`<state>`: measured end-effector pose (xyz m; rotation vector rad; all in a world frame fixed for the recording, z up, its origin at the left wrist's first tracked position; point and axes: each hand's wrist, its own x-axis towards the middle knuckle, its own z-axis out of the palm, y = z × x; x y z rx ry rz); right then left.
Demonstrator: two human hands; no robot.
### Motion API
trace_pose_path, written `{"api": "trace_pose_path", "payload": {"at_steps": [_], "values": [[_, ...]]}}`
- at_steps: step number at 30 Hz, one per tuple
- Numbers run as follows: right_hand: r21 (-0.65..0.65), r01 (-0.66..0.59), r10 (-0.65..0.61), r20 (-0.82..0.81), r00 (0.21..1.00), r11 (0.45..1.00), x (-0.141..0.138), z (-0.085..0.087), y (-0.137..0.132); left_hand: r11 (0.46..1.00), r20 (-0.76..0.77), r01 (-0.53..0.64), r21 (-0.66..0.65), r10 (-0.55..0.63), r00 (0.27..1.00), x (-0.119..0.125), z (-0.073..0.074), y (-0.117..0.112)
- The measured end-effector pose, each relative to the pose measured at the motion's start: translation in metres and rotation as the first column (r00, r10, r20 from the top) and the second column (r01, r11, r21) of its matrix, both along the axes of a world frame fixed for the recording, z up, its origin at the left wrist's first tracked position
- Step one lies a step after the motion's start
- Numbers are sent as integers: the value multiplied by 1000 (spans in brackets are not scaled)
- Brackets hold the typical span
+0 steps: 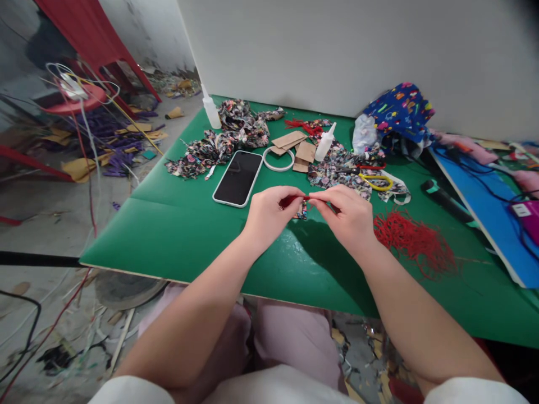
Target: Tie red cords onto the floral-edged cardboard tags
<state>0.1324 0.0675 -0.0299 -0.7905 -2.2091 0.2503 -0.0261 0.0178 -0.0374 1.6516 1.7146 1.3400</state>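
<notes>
Both hands meet over the front middle of the green table [168,224], pinching a red string [307,198] stretched between the fingertips. My left hand [273,210] is closed on its left part, with more red strands in the palm. My right hand [347,213] is closed on the other side. A small patterned fabric piece [302,211] hangs or lies just under the fingertips; whether it is tied to the string I cannot tell. To the right of my right hand lies a loose heap of red strings [415,241].
Behind the hands lie a phone [238,178], a white ring [278,159], brown cardboard pieces [304,154], two white squeeze bottles [325,143] [211,109], dark floral fabric [236,134] and yellow-handled scissors [377,181]. A blue board [488,219] and a black-and-green tool [448,203] are at right.
</notes>
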Motion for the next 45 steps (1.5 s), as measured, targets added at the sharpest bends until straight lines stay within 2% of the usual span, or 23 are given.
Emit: {"api": "trace_pose_path", "payload": {"at_steps": [5,12,15,20,24,31,45], "values": [[1,75,-75,36,997,997,0,1,-1,1000,3,-6,-8,6,1000,0,0,0],[-7,86,-86,31,996,996,-1,1,-1,999,-140,32,32,-27,990,4,-2,0],[20,89,-89,7,996,996,-1,1,-1,999,-94,37,13,-35,995,3,-3,0],[41,74,-75,11,997,996,-1,2,-1,997,104,67,-48,-61,993,1,-4,2],[14,45,-46,50,998,999,0,2,0,992,194,106,-70,-91,977,1,-6,3],[-8,41,-41,65,997,999,-1,0,1,986,232,142,-87,-118,965,1,-8,3],[-13,43,-43,53,998,999,-1,0,-1,990,231,115,-80,-94,968,1,-5,2]]}}
